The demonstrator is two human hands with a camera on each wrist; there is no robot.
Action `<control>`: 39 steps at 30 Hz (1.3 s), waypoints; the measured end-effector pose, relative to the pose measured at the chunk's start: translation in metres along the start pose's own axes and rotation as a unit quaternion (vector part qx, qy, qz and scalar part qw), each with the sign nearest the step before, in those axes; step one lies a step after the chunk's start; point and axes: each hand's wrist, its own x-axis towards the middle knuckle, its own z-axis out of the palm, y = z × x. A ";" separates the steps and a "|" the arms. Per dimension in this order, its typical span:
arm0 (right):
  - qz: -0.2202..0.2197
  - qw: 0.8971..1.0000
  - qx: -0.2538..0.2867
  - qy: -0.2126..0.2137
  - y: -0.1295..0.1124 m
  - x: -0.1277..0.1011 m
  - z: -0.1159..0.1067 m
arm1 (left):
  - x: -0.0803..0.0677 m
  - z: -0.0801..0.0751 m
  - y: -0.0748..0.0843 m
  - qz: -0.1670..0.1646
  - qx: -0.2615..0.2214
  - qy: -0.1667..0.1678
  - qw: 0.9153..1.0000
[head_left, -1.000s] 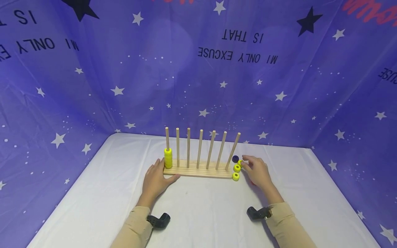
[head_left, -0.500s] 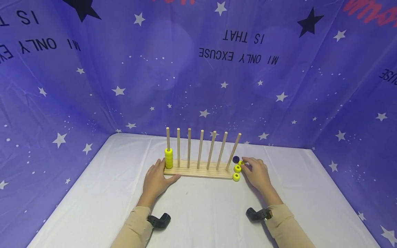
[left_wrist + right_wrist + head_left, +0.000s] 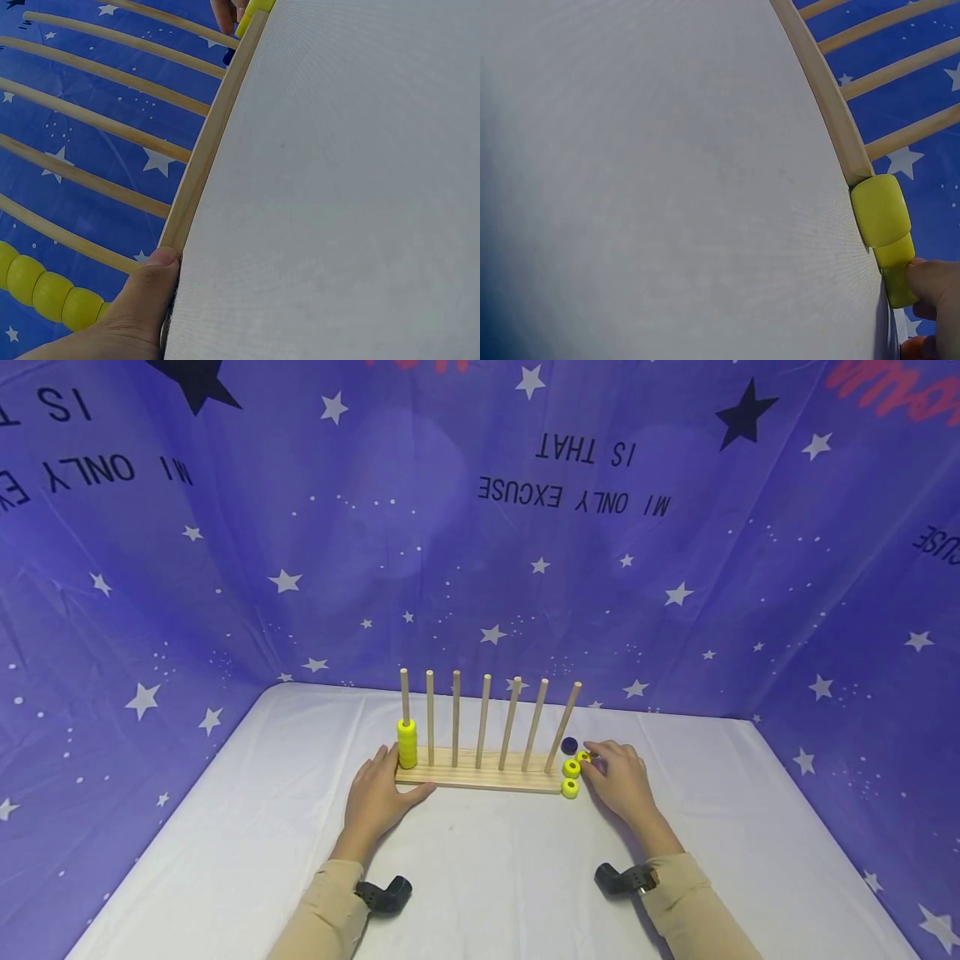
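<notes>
At three o'clock of the wooden peg rack (image 3: 480, 774), the right hand (image 3: 617, 778) pinches a yellow ring (image 3: 582, 757); it could nudge neighbouring rings off. Left hand (image 3: 378, 793), fingers relaxed, steadies the rack on the bench (image 3: 480, 877).

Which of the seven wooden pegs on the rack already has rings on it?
Only the peg at the rack's left end, beside the left hand: it carries a stack of yellow rings. The other six are bare.
</notes>
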 end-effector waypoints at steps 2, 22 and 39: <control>0.002 1.000 -0.008 -0.006 0.000 0.000 0.001 | 0.000 0.000 0.000 0.000 0.000 0.000 1.000; 0.022 1.000 -0.001 -0.016 -0.001 -0.001 0.001 | 0.001 0.001 -0.001 0.001 0.001 0.003 1.000; 0.005 0.996 0.065 0.056 -0.031 0.026 -0.065 | 0.001 0.003 -0.001 -0.011 0.003 -0.007 1.000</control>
